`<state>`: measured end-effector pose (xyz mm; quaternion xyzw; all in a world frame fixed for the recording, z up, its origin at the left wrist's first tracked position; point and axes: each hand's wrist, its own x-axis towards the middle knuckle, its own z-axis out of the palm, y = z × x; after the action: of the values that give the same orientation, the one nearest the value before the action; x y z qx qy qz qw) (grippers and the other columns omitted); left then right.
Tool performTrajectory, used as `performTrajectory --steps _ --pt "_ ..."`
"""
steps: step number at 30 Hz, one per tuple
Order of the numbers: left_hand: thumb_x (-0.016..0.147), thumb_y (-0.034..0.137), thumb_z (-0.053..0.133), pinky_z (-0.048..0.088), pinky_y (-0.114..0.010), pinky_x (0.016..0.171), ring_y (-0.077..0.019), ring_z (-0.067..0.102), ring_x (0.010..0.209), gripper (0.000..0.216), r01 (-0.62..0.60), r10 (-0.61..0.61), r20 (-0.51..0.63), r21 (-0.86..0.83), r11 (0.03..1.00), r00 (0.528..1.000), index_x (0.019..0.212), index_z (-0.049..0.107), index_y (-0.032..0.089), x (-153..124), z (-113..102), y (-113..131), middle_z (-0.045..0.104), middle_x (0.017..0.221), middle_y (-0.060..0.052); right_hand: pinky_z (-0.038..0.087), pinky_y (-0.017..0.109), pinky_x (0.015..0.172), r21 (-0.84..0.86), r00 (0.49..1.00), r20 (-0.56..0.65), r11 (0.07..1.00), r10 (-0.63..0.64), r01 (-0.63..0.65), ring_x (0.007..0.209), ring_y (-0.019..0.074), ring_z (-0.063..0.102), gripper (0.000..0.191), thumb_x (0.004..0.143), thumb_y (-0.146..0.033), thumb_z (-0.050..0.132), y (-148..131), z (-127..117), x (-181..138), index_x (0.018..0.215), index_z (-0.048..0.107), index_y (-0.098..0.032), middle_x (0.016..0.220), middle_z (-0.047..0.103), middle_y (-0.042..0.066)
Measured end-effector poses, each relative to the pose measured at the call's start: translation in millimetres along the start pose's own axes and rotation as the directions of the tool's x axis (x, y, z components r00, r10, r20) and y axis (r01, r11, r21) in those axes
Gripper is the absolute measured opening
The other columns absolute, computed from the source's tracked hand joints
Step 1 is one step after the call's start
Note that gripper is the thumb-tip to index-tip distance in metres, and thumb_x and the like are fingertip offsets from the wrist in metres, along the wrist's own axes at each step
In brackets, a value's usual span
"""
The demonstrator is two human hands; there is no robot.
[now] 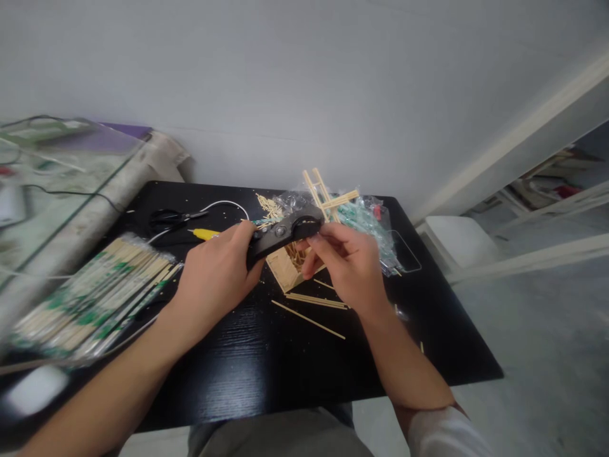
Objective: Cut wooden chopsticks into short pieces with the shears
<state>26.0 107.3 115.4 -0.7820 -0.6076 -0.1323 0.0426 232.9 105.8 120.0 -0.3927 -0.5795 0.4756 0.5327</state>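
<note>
My left hand (216, 263) is closed around the handles of black hand shears (280, 231) with a round pivot bolt, raised over the table. At the jaws, my right hand (349, 260) pinches with thumb and fingers; what it grips is mostly hidden. Something pale shows in the jaw opening. Below and between the hands sits a wooden stick-built box (280, 270) with short pieces in it, partly covered by my right hand. Behind the jaws rises a frame of crossed wooden sticks (328, 200). Loose sticks (316, 300) and one longer stick (308, 319) lie nearer me.
Wrapped disposable chopsticks (95, 295) lie in a row at left. Scissors (169, 219), a yellow tool (204, 234) and a white cable are behind my left hand. Clear and green plastic wrappers (371, 222) are heaped at right on the black table (228, 374). A wall stands behind.
</note>
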Motion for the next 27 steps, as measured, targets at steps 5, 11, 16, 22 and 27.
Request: performTrajectory --steps 5,11,16,22,27 --pt "0.09 0.029 0.055 0.03 -0.032 0.056 -0.0247 0.065 0.064 0.007 0.019 -0.018 0.027 -0.036 0.999 0.999 0.093 0.055 0.023 1.7 0.1 -0.5 0.07 0.077 -0.006 0.06 0.026 0.05 -0.021 1.0 -0.018 1.0 0.021 -0.022 0.049 0.0112 0.066 0.022 0.095 -0.037 0.071 -0.5 0.8 0.0 0.083 0.071 -0.018 0.073 0.074 0.002" --pt "0.096 0.043 0.053 0.033 -0.028 0.056 -0.0139 0.045 0.053 0.031 0.0 0.02 0.039 -0.45 0.893 0.999 0.073 0.053 0.023 7.6 -0.6 -4.2 0.054 0.058 0.003 0.063 0.027 0.052 0.063 0.999 0.004 0.997 0.036 -0.036 0.053 0.0125 0.07 0.02 0.094 -0.037 0.074 0.2 1.6 -0.3 0.099 0.073 -0.018 0.082 0.077 0.003" --pt "0.093 0.046 0.062 0.038 -0.027 0.057 -0.0131 0.048 0.06 0.03 0.062 -0.083 0.001 -0.677 0.734 0.997 0.078 0.065 0.02 6.8 -0.7 -5.3 0.056 0.064 0.004 0.064 0.027 0.056 0.092 0.995 0.071 0.992 0.075 -0.081 0.057 0.0128 0.073 0.025 0.094 -0.038 0.073 2.2 1.6 -0.5 0.111 0.069 -0.019 0.084 0.078 0.002" --pt "0.086 0.044 0.071 0.046 -0.029 0.056 -0.017 0.058 0.065 0.023 0.138 -0.156 0.067 -0.856 0.499 0.985 0.095 0.078 0.024 2.4 -6.3 0.9 0.062 0.065 0.001 0.049 0.018 0.04 0.071 0.976 0.173 0.987 0.132 -0.146 0.049 0.0099 0.068 0.023 0.094 -0.039 0.075 4.2 3.5 -0.9 0.099 0.061 -0.02 0.083 0.079 0.002" --pt "0.084 0.043 0.074 0.052 -0.03 0.065 -0.0177 0.064 0.072 0.021 0.127 -0.142 0.061 -0.846 0.517 0.988 0.082 0.075 0.022 2.7 -3.8 1.8 0.072 0.076 -0.001 0.042 0.017 0.039 -0.014 0.965 0.214 0.988 0.151 -0.151 0.049 0.0077 0.065 0.022 0.095 -0.039 0.074 4.6 4.4 -2.3 0.099 0.064 -0.019 0.086 0.079 0.003"
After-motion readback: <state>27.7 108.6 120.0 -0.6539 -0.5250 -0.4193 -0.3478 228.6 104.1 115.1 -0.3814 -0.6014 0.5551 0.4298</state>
